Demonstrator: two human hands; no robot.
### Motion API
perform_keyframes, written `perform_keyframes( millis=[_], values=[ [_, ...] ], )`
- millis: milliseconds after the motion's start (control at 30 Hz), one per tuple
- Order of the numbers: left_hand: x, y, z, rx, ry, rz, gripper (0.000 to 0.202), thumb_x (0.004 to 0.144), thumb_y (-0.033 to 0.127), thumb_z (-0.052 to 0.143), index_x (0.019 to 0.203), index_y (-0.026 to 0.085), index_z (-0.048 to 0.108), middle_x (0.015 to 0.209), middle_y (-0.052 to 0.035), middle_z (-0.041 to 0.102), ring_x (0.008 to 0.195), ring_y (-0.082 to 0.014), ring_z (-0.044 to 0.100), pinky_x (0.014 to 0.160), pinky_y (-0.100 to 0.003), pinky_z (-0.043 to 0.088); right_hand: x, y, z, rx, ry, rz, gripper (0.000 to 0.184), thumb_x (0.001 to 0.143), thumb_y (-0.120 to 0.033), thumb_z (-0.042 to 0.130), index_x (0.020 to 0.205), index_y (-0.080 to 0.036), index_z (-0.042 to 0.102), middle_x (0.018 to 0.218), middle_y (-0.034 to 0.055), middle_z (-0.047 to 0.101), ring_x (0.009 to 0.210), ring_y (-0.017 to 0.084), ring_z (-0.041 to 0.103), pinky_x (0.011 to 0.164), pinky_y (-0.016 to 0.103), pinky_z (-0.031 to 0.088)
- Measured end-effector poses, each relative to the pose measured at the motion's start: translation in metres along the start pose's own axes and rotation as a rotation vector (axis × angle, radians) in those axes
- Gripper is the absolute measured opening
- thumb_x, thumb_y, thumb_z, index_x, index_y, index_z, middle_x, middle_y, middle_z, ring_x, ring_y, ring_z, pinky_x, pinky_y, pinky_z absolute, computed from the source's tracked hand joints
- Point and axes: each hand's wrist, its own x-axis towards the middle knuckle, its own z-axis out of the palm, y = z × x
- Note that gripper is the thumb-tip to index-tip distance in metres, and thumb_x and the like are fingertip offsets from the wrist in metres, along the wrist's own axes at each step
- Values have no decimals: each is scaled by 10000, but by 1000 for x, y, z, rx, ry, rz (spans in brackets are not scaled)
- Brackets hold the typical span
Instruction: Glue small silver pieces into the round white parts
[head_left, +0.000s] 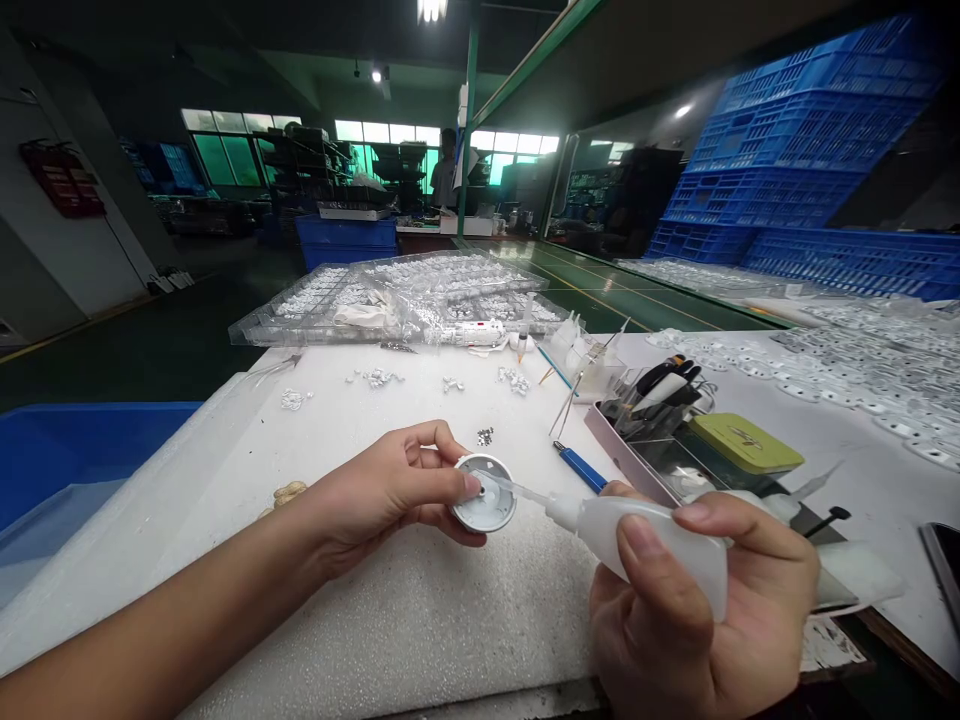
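Between the thumb and fingers of my left hand point(420, 480) is a small round white plastic cup-shaped part point(491, 512), its open side turned toward me. My right hand point(705, 590) grips a translucent white squeeze bottle point(652, 540) with a long thin nozzle. The nozzle's tip reaches inside the round part, close to my left thumb; whether it touches the inner surface I cannot tell. Just beyond the part, a little heap of small dark metal pieces point(485, 437) lies on the white foam sheet point(360, 630). A blue-handled tool point(579, 467) rests right of them.
Clear trays point(300, 325) of white parts stand at the back, with small piles of white pieces point(379, 378) before them. To the right are a tool box point(615, 445), a yellow-green tin point(746, 443) and many flat white parts point(885, 390). A blue bin point(90, 440) is at left.
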Motion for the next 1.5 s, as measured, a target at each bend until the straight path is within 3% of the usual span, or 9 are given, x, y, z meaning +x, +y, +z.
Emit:
perform_keyframes(
  millis=[367,500,700,867,1000,1167,1267,1400,1500],
  values=[
    [-2,2,2,51,14,7,273,709,147,802,780,148,539,737,-45,699,670,-143,654,641,-258,584,-3,-1,-4,-80,182,27,132,802,-168,689,874,-205,585,801,27,524,650,157,584,596,313,504],
    [-8,3,4,478,178,224,235,728,195,784,771,181,554,685,38,614,624,-89,570,569,-169,457,-1,-2,-17,-72,259,245,153,818,-292,711,889,-211,602,828,37,603,681,159,625,618,305,548],
    [-15,-5,4,1124,199,829,241,767,5,610,775,211,486,755,62,590,782,-111,609,713,-200,461,-8,7,-39,-191,-143,475,369,762,-293,783,918,-229,455,932,61,745,887,187,735,747,243,593],
    [-13,-11,2,1265,114,1009,246,821,-14,577,841,204,463,753,35,522,709,-112,545,671,-229,443,-19,21,-47,-235,-502,524,281,862,-313,672,946,-257,410,1123,76,702,1073,177,677,877,271,564],
    [-13,-11,1,1314,86,1048,242,830,-25,578,871,195,486,787,11,544,728,-123,549,665,-236,437,-25,19,-49,-335,-473,422,322,846,-291,688,1068,-250,459,1199,89,648,1131,199,637,951,351,531],
    [-17,-11,3,1279,95,1067,217,858,10,572,891,207,490,812,5,584,753,-124,593,679,-221,450,-20,2,-61,-473,54,-44,288,709,-173,792,891,-174,570,892,36,597,689,105,539,649,251,439],
    [-21,-11,8,1213,129,1000,189,854,56,573,845,224,486,791,23,596,767,-124,616,687,-205,458,-5,-3,-82,-660,266,-149,432,650,-240,844,985,-168,579,986,61,521,726,133,465,655,291,372],
    [-25,-13,17,998,189,696,198,783,87,629,752,234,499,733,61,559,761,-97,595,745,-161,460,25,-1,-118,-1116,113,-63,588,761,-580,686,1160,-157,602,1136,147,489,1079,322,469,867,458,395],
    [-26,-14,22,756,194,487,203,755,141,701,728,230,521,748,64,562,759,-83,574,738,-133,458,44,0,-135,-1265,-48,48,614,776,-746,509,945,-187,697,1042,138,543,1091,369,464,930,543,370]
  ],
)
